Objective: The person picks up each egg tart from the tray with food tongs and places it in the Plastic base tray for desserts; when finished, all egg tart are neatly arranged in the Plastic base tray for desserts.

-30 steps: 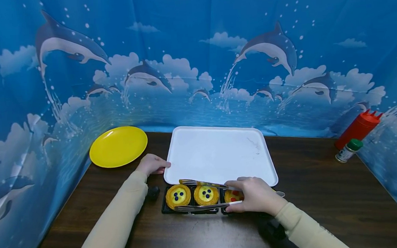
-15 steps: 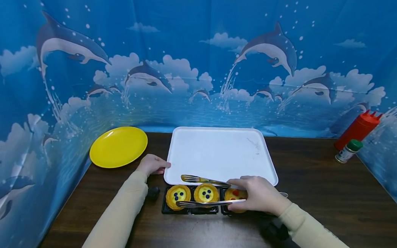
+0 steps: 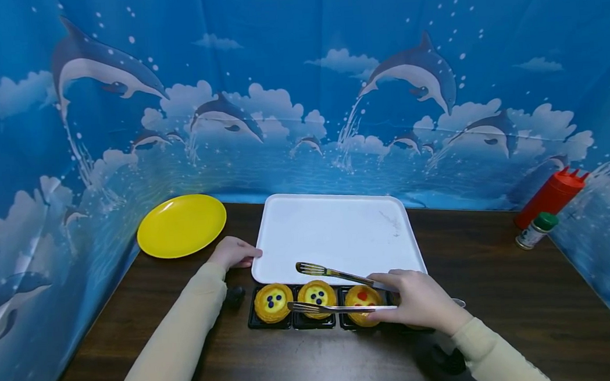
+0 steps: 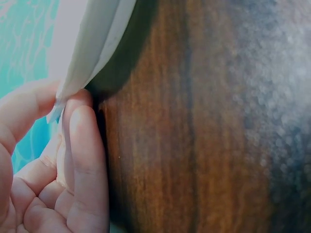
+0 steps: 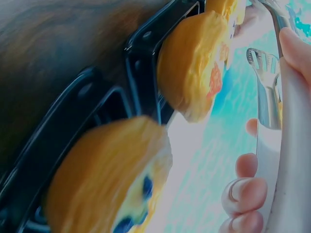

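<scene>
My left hand (image 3: 233, 252) pinches the near left edge of a white tray (image 3: 333, 229); in the left wrist view, the thumb lies on one side of its rim (image 4: 92, 53) and fingers on the other. In my right hand (image 3: 422, 300) is a pair of metal tongs (image 3: 338, 309) with fork-like tips, its arms spread apart and nothing between them. The tongs hang over egg tarts in black plastic trays: two blueberry tarts (image 3: 273, 303) at left and one with red pieces (image 3: 363, 304). Close in the right wrist view sits another blueberry tart (image 5: 112, 179), mostly covered by my hand in the head view.
A yellow plate (image 3: 181, 226) lies at the back left of the dark wooden table (image 3: 305, 365). On the far right stand a red squeeze bottle (image 3: 551, 199) and a green-capped shaker (image 3: 537, 230). A dolphin-print curtain (image 3: 299, 97) borders the table behind and at the sides.
My right hand has moved to the right with the tongs, uncovering more of the red-topped tart. The tongs' arms have spread a little wider. My left hand has stayed at the tray edge.
</scene>
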Available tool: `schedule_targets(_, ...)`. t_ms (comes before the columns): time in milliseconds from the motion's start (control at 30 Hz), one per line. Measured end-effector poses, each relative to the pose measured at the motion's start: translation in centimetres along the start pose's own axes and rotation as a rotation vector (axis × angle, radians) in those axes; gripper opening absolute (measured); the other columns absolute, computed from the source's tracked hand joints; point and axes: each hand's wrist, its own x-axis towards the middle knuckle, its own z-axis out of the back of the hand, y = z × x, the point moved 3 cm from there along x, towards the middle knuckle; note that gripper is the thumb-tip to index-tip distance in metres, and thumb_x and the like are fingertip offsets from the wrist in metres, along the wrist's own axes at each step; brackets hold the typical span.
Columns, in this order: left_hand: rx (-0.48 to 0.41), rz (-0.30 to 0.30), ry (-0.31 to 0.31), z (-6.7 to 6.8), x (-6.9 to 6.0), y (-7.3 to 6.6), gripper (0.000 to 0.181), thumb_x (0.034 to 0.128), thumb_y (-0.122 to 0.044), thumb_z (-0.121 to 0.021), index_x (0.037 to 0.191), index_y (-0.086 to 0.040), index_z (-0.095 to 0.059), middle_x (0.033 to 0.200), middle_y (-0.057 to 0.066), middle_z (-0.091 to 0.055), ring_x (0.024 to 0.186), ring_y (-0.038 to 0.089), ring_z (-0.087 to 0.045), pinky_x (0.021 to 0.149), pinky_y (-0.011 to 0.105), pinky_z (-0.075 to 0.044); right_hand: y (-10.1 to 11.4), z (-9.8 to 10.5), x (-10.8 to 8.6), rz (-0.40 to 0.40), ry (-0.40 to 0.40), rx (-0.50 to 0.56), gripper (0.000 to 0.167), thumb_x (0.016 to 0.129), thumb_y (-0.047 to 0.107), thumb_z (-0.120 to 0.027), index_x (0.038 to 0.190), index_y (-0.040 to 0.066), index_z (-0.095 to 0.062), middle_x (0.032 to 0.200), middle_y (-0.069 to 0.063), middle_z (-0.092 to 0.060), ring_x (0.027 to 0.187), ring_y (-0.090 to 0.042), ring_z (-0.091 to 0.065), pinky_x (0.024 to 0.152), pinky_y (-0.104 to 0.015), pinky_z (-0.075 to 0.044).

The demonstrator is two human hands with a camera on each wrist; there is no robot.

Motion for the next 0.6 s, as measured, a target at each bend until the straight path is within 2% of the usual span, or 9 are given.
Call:
schedule_targets(200, 0.002, 0.004, -0.008, -0.1, -0.2, -0.1, 0.034, 0.0839, -0.025, -0.073, 0.104, 0.002, -0.068, 0.085, 0.008, -0.068, 0.066, 0.014, -0.062, 0.067, 0.021, -0.054, -1.3, 0.5, -1.2, -0.060, -0.022, 0.002, 0.074, 0.067, 0.069, -0.069, 0.120, 0.019, -0.066, 0.109, 0.003, -0.069, 0.090, -0.012, -0.064, 0.078, -0.038, -0.056)
schedule_targets(433, 0.000, 0.003, -0.012, -0.2, 0.1, 0.1, 0.034, 0.0840, -0.025, -0.073, 0.105, 0.002, -0.068, 0.085, 0.009, -0.068, 0.066, 0.014, -0.063, 0.067, 0.021, -0.054, -2.8, 1.2, -2.6, -0.089, -0.043, 0.010, 0.072, 0.068, 0.065, -0.071, 0.119, 0.014, -0.066, 0.106, -0.001, -0.070, 0.087, -0.014, -0.066, 0.074, -0.037, -0.057)
schedule_targets(600, 0.002, 0.013, -0.011, -0.1, 0.4, 0.3, 0.034, 0.0831, -0.025, -0.074, 0.104, 0.001, -0.068, 0.083, 0.008, -0.068, 0.066, 0.015, -0.063, 0.067, 0.021, -0.054, -4.0, 1.7, -3.6, -0.155, -0.059, 0.002, 0.073, 0.067, 0.066, -0.072, 0.118, 0.013, -0.067, 0.103, -0.001, -0.070, 0.085, -0.015, -0.063, 0.074, -0.040, -0.056)
